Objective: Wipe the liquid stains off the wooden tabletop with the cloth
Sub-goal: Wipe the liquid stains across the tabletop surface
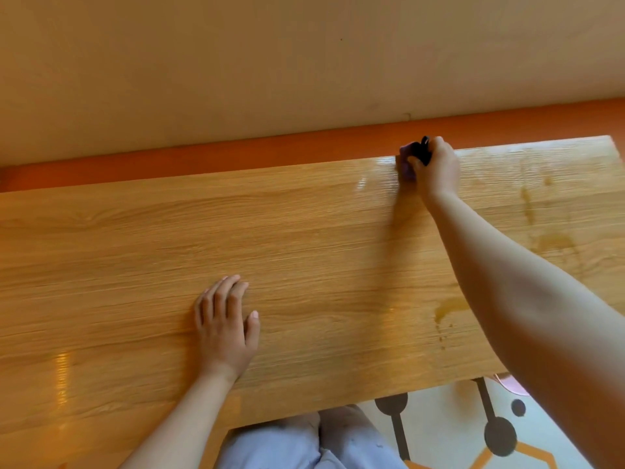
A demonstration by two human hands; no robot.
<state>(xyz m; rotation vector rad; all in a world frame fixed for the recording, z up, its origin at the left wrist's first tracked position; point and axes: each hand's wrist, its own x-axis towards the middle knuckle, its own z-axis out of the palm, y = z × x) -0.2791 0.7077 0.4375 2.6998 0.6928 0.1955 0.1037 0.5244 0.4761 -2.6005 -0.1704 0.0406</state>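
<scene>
The wooden tabletop [304, 238] fills the middle of the view. My right hand [436, 167] grips a bunched purple and black cloth [411, 157] and presses it on the table near the far edge, right of centre. A wet sheen [375, 174] lies just left of the cloth. Amber liquid stains show on the right part of the table: streaks [526, 201] at the far right, a smear [554, 242] beside my forearm, and a small puddle with drips [446, 309] nearer the front edge. My left hand [225, 323] rests flat on the wood, fingers straight.
An orange skirting strip [236, 157] and a beige wall [270, 62] run behind the table's far edge. Below the near edge I see my legs in pale trousers [304, 441] and a patterned floor [473, 428]. A pink object [507, 382] peeks out under my right arm.
</scene>
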